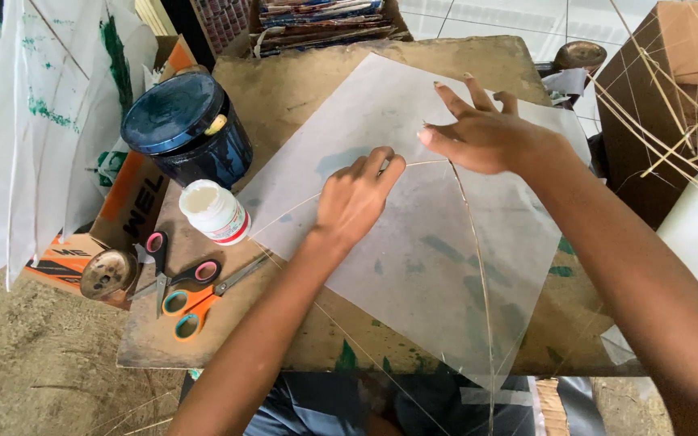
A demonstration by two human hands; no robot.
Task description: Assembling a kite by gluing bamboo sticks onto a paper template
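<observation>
Nearby, scissors (pixel 191 295), glue bottle (pixel 216 211); left hand (pixel 355 198) curled, right hand (pixel 482 133) spread on translucent sheet (pixel 438 258)

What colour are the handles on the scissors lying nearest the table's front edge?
Orange, with teal-lined finger holes, on the scissors; the head view shows them clearly.

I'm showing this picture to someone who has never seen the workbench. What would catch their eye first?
First, the large translucent sheet spread across the worn board, with thin sticks lying on it. The left hand and right hand press down near where the sticks meet. To the left stand a dark blue tub and a small white bottle, with two pairs of bright-handled scissors below them.
</observation>
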